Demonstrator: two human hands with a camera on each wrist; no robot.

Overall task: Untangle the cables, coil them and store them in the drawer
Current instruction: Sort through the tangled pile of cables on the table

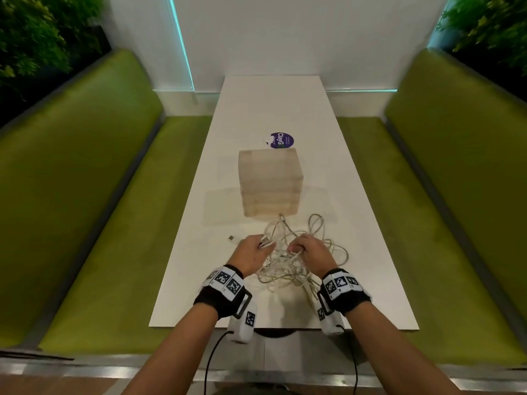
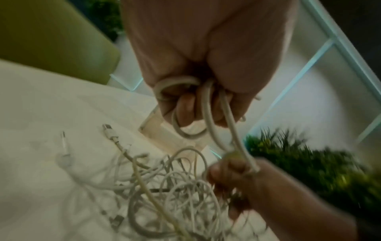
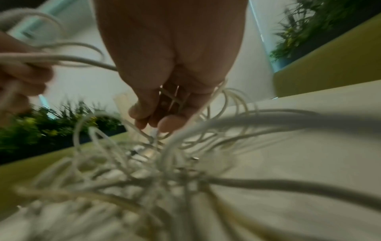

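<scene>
Green benches flank the white surface (image 1: pixel 285 109) where the cables (image 1: pixel 288 269) lie knotted before the wooden drawer box (image 1: pixel 269 183). Your left hand (image 1: pixel 251 256) grips several loops; your right hand (image 1: pixel 312 255) pinches strands. They look light and limp: hold near a plug. Only the left wrist view shows the loops wound around your fingers (image 2: pixel 185 107).

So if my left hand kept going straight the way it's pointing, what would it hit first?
Probably the wooden drawer box. The left hand, gripping loops of the white cables, points up the table towards its near left corner, though depth is unclear.
</scene>
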